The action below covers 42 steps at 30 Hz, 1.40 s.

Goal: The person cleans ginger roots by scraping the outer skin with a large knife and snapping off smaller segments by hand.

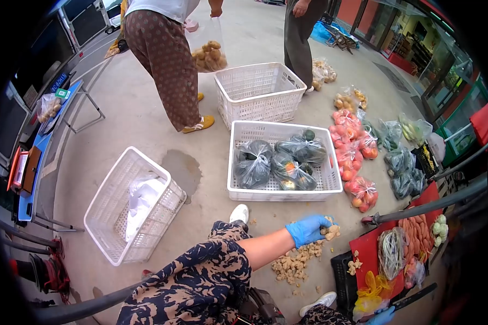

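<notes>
Ginger point(332, 233) right of centre in the lower half of the frame, clamped in the bent fingers of the blue-gloved left hand point(307, 231), with a loose heap point(294, 265) on the ground just below and to the left. Right hand point(383, 316) cut off at the lower right edge, near a yellow bag point(370, 292); cannot tell whether fingers apart or together. Around these, a white crate point(284, 195) of bagged produce at centre, bags of red fruit point(361, 193) right of it, and a black crate point(342, 281) at lower right.
</notes>
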Available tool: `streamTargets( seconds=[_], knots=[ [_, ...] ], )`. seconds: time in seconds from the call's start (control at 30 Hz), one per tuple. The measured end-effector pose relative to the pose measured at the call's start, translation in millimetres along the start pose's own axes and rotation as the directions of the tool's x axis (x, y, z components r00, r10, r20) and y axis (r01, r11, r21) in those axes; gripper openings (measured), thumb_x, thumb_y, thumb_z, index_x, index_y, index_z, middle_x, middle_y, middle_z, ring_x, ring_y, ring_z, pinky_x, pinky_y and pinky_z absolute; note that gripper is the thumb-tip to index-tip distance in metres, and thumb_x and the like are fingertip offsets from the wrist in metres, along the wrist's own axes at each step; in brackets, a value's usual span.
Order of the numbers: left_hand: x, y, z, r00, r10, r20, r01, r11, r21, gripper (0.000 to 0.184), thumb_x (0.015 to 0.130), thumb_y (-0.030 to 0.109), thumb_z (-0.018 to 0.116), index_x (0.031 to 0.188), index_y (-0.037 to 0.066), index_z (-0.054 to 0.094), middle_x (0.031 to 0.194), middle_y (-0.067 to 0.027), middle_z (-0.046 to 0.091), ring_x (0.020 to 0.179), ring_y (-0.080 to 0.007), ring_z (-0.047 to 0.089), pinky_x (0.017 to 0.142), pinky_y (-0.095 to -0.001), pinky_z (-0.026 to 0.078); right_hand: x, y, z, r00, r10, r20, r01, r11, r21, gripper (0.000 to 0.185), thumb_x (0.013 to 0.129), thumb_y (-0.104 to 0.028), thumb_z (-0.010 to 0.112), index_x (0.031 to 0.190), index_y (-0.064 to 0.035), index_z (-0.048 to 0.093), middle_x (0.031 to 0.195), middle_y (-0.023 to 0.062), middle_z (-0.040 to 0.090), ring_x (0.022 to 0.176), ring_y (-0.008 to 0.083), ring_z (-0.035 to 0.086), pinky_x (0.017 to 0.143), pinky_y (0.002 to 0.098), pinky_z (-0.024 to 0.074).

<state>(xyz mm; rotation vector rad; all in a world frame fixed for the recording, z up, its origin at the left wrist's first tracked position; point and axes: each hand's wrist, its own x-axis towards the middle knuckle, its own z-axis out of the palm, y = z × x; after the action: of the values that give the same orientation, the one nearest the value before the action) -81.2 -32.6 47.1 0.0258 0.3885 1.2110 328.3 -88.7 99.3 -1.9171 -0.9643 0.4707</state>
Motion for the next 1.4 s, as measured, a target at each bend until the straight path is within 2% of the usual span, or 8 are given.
streamTargets(
  seconds=[0.13,0.23,0.33,0.53,0.87,1.0,1.17,1.4],
  knots=[
    [4,0,-7,0.997,0.001,0.075,-0.006,0.997,0.071,0.006,0.081,0.001,0.045,0.082,0.002,0.051,0.079,-0.0096,0.056,0.068,-0.0192,0.056,0.066,-0.0311,0.049,30,44,56,0.999,0.022,0.038,-0.037,0.889,0.456,0.024,0.091,-0.028,0.043,0.073,-0.0117,0.042,0.052,-0.0027,0.035,0.04,0.0106,0.033,0.038,0.0253,0.0289],
    [8,-1,-9,0.998,0.04,0.047,-0.047,0.986,0.158,0.007,0.082,0.003,0.046,0.084,0.003,0.052,0.08,-0.0074,0.056,0.069,-0.0174,0.056,0.066,-0.0294,0.049,13,13,104,0.984,0.035,0.173,-0.122,0.842,0.525,0.023,0.091,-0.027,0.044,0.072,-0.0131,0.041,0.055,-0.0041,0.036,0.043,0.0081,0.033,0.041,0.0228,0.0301],
    [34,-9,-44,0.999,0.004,0.032,-0.011,0.973,0.231,0.023,0.085,0.003,0.05,0.108,0.002,0.048,0.103,-0.0104,0.057,0.091,-0.0164,0.058,0.078,-0.0288,0.05,16,4,139,0.946,0.074,0.314,-0.254,0.771,0.584,0.022,0.091,-0.026,0.045,0.073,-0.0126,0.042,0.055,-0.0037,0.036,0.042,0.0084,0.034,0.04,0.0236,0.0305],
    [28,-9,-13,0.987,-0.015,-0.159,0.071,0.933,0.353,0.042,0.085,0.005,0.052,0.125,0.004,0.036,0.115,-0.0123,0.053,0.096,-0.0164,0.057,0.08,-0.0291,0.05,8,-2,177,0.845,0.043,0.533,-0.334,0.82,0.464,0.012,0.092,-0.02,0.043,0.088,-0.0085,0.044,0.054,-0.0022,0.039,0.039,0.008,0.037,0.035,0.0236,0.0319],
    [46,-32,-14,0.972,-0.014,-0.234,0.128,0.87,0.476,0.032,0.086,0.01,0.055,0.116,0.005,0.046,0.105,-0.0046,0.054,0.093,-0.0144,0.055,0.079,-0.0266,0.047,-2,12,181,0.782,0.07,0.619,-0.346,0.875,0.339,0.009,0.089,-0.019,0.047,0.085,-0.0109,0.048,0.053,-0.003,0.039,0.037,0.0084,0.035,0.034,0.024,0.0316],
    [50,-31,-12,0.993,0.089,-0.079,-0.05,0.914,0.403,0.042,0.086,0.013,0.057,0.124,0.006,0.04,0.112,-0.0064,0.05,0.101,-0.0172,0.053,0.084,-0.0285,0.047,-3,16,183,0.725,0.116,0.679,-0.353,0.909,0.221,0.012,0.089,-0.018,0.048,0.085,-0.0073,0.045,0.054,-0.0006,0.041,0.037,0.0087,0.036,0.033,0.0239,0.0313],
    [47,-25,9,0.994,0.025,0.106,-0.058,0.946,0.318,0.048,0.085,0.013,0.058,0.126,0.006,0.036,0.125,-0.0148,0.045,0.113,-0.023,0.048,0.094,-0.0321,0.044,-15,7,178,0.754,0.098,0.65,-0.287,0.939,0.192,0.018,0.088,-0.017,0.049,0.099,-0.003,0.051,0.057,-0.0024,0.041,0.043,0.0057,0.037,0.038,0.0219,0.0317],
    [46,-34,15,0.993,-0.044,0.109,-0.009,0.899,0.439,0.042,0.084,0.007,0.056,0.122,0.001,0.038,0.128,-0.0177,0.041,0.117,-0.0247,0.045,0.097,-0.0326,0.042,-12,13,176,0.753,-0.022,0.658,-0.126,0.976,0.177,0.023,0.086,-0.018,0.052,0.102,-0.0015,0.055,0.054,-0.0043,0.044,0.044,0.003,0.041,0.039,0.0204,0.0314]
  ],
)
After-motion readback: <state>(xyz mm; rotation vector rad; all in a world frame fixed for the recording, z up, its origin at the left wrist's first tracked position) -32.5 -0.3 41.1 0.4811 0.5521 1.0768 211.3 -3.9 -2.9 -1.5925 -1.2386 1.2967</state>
